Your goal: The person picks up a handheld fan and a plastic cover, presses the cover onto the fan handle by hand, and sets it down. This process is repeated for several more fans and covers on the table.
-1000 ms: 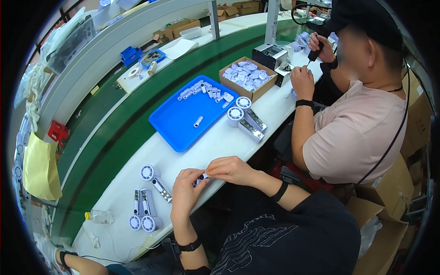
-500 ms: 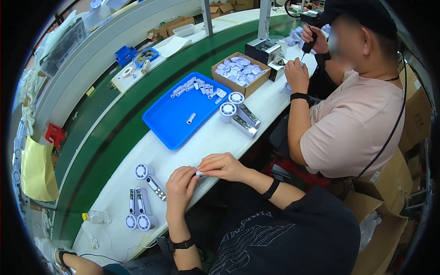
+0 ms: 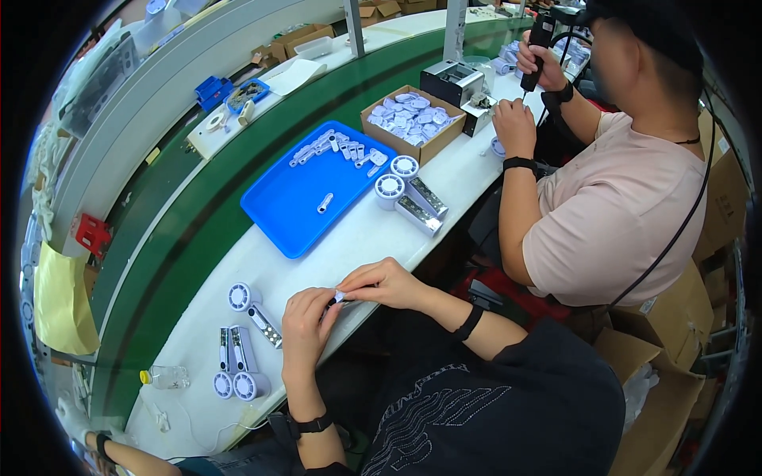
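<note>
My left hand [image 3: 305, 324] and my right hand [image 3: 383, 284] meet over the near edge of the white bench, fingers pinched on one small pale lilac plastic part [image 3: 340, 297]. A dark bit shows beside it at my left fingertips; my fingers hide most of the piece. Left of my left hand lies an opened handheld fan [image 3: 240, 297], its round grille upward and its handle's inside showing. Two more handheld fans [image 3: 248, 386] rest side by side nearer me. Beyond my right hand stands another pair of opened handheld fans [image 3: 390, 188], next to the blue tray [image 3: 274, 218].
Several slim fan parts [image 3: 325, 203] lie in the tray. Behind it are a cardboard box [image 3: 432, 147] of pale plastic pieces and a black-and-silver machine [image 3: 452, 83]. At right a co-worker [image 3: 615, 206] holds an electric screwdriver [image 3: 540, 51]. A yellow-capped bottle [image 3: 168, 377] lies front left.
My hands stay together on the small part, their fingers shifted slightly, with a dark bit now showing. The co-worker's screwdriver is held more upright. The view has moved a little.
</note>
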### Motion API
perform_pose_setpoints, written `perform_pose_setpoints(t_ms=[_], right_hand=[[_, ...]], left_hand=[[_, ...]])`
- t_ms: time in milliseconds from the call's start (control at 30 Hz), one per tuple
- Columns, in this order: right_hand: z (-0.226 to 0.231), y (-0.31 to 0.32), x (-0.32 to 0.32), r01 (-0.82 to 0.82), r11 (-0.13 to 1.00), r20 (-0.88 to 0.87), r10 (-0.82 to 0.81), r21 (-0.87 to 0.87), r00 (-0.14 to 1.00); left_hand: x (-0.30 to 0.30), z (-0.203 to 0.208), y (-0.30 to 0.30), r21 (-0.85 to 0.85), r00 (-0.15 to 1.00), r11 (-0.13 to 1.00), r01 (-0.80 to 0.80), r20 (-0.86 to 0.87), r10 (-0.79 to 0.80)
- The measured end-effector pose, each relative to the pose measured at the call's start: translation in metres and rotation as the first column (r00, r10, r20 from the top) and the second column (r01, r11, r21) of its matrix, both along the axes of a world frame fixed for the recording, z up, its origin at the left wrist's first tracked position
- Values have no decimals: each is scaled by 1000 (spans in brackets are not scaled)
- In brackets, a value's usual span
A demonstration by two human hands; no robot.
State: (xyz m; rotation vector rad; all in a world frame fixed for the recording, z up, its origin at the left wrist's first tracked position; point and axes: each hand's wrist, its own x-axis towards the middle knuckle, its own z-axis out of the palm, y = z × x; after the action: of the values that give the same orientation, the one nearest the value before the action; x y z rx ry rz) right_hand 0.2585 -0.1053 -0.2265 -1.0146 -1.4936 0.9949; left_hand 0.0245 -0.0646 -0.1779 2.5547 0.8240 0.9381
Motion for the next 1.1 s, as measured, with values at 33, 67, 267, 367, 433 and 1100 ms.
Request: perform_pose_setpoints(t_ms=[33, 67, 267, 367, 433, 1100], right_hand=[[-1, -1, 0, 2, 1000, -3, -2, -3, 1000], [-2, -2, -1, 22, 997, 37, -25, 80, 999], [-2, -5, -5, 82, 946, 138, -131, 315, 982], [-6, -4, -4, 71, 929, 144, -131, 364, 981], [-6, -3, -1, 73, 918, 151, -142, 390, 978], [-10, -17, -17, 149, 872, 198, -267, 466, 943]], left_hand=[[-1, -1, -2, -34, 999, 999, -9, 41, 10], [-2, -2, -3, -69, 997, 997, -17, 80, 22], [-4, -6, 1, -83, 995, 996, 18, 98, -10], [-3, -7, 2, -71, 996, 997, 37, 79, -31], [-3, -8, -1, -52, 998, 999, 15, 59, -12], [4, -2, -5, -113, 996, 993, -43, 71, 51]])
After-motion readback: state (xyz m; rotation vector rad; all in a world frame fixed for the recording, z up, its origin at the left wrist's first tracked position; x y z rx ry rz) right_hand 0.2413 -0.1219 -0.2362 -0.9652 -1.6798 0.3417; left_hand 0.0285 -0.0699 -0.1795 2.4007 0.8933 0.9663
